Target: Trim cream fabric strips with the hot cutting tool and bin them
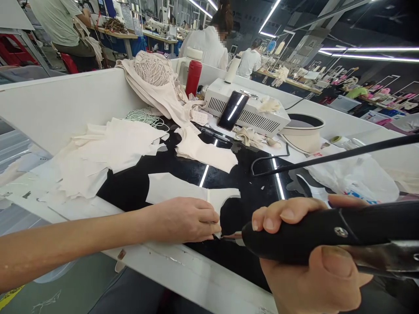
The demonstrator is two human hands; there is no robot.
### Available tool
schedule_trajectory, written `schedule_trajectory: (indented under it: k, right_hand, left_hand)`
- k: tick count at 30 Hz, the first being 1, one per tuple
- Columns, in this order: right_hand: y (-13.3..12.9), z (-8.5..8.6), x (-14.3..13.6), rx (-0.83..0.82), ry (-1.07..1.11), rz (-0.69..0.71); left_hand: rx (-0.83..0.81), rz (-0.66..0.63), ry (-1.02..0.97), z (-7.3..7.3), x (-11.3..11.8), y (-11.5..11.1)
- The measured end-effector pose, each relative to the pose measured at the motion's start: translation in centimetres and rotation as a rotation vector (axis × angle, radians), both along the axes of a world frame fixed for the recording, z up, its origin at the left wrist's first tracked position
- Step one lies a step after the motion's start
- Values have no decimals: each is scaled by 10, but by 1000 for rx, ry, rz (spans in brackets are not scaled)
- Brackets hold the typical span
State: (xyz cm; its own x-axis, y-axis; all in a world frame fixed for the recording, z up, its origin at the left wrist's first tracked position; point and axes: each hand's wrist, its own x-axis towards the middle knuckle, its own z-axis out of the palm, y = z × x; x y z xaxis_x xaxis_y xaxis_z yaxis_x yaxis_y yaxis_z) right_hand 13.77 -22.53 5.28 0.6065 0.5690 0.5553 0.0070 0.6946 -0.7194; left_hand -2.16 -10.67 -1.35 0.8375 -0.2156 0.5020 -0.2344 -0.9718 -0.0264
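Note:
My right hand is wrapped round a black handheld tool with a screw in its body, a metal lever along its underside and a narrow metal tip. That tip points left, close to the lower corner of a white fabric piece lying on the glossy black board. The fingers of my left hand are bent and pressed together on the same corner; the thumb is hidden. Behind it lies a stack of cream cut pieces, and a larger pile of cream fabric is to the left.
A black cord crosses from the right above the board. At the back are a phone leaning on a white vented box, a red bottle and a round cream container. A plastic bag lies right. Other people sit beyond the partition.

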Motion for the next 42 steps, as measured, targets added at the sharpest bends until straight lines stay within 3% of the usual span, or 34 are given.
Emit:
schedule_trajectory:
  k: [20, 42]
  right_hand:
    - [7, 3, -3, -35, -23, -101]
    - [8, 5, -7, 2, -18, -71]
  left_hand:
    - [28, 0, -2, 1, 0, -3]
    - [1, -3, 0, -2, 1, -2]
